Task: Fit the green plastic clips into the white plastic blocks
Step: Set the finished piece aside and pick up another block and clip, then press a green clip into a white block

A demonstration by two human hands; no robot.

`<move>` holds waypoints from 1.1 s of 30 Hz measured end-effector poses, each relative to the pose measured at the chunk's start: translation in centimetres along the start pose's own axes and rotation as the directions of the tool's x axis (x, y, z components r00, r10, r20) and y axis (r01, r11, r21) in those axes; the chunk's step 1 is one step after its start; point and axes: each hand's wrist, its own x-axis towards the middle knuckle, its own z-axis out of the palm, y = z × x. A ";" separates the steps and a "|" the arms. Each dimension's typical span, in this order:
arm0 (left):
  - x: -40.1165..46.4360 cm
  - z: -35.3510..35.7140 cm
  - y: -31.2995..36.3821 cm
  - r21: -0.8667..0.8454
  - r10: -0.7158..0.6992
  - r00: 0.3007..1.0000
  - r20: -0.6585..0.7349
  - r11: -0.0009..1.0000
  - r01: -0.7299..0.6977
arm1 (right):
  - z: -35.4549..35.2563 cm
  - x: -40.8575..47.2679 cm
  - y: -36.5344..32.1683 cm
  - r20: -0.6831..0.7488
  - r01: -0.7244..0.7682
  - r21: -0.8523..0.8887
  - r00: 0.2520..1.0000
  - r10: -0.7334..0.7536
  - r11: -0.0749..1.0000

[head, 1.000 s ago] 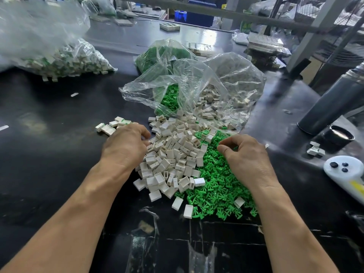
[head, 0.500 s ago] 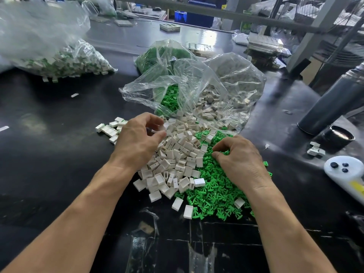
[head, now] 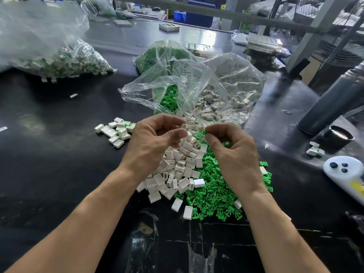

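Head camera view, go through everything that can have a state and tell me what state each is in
left hand: raised over the pile, fingers curled round a white block
right hand: pinching a green clip
white blocks: loose heap
green clips: loose heap
clear bag: open, spilling parts
finished blocks: small group, left of the hands

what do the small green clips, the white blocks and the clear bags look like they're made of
Small green clips: likely moulded rigid plastic, matte, uniform bright colour, crisp identical shapes.
White rectangular blocks: hard plastic too, it seems, smooth satin faces, hollow with sharp slots.
Clear bags: thin soft plastic film, glossy, crinkled and see-through.
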 end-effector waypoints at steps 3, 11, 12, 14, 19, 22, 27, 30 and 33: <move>0.0 0.3 -0.2 0.030 0.031 0.999 0.008 0.999 -0.031 | 0.5 -0.2 -0.3 0.031 0.002 0.146 1.000 -0.007 0.989; -0.2 1.0 -0.5 0.101 0.053 0.999 0.011 0.993 -0.054 | 1.0 -0.5 -0.5 0.054 0.050 0.160 0.997 -0.059 0.986; -0.2 1.0 -0.5 0.106 0.051 0.999 0.011 0.993 -0.052 | 1.0 -0.5 -0.5 0.059 0.053 0.163 0.996 -0.063 0.985; -0.3 1.0 -0.4 0.116 0.052 0.999 0.011 0.992 -0.053 | 1.0 -0.5 -0.5 0.060 0.063 0.167 0.995 -0.073 0.984; -0.3 1.0 -0.2 0.132 0.052 0.999 -0.006 0.990 -0.051 | 0.9 -0.5 -0.5 0.074 0.063 0.156 0.994 -0.075 0.986; -0.4 1.1 -0.2 0.133 0.054 0.999 -0.004 0.990 -0.053 | 0.9 -0.4 -0.5 0.079 0.078 0.127 0.993 -0.088 0.989; -0.2 1.1 -0.2 0.076 0.024 1.000 0.018 0.997 -0.026 | 0.9 -0.4 -0.2 0.083 0.086 0.080 0.992 -0.093 0.993; -0.1 1.0 -0.3 0.069 0.008 0.999 0.039 0.998 -0.011 | 0.6 -0.3 -0.1 0.097 0.076 0.045 0.992 -0.080 0.996; -0.1 1.0 -0.5 0.074 0.011 0.999 0.048 0.997 -0.014 | 0.6 -0.3 -0.2 0.104 0.054 0.059 0.993 -0.060 0.997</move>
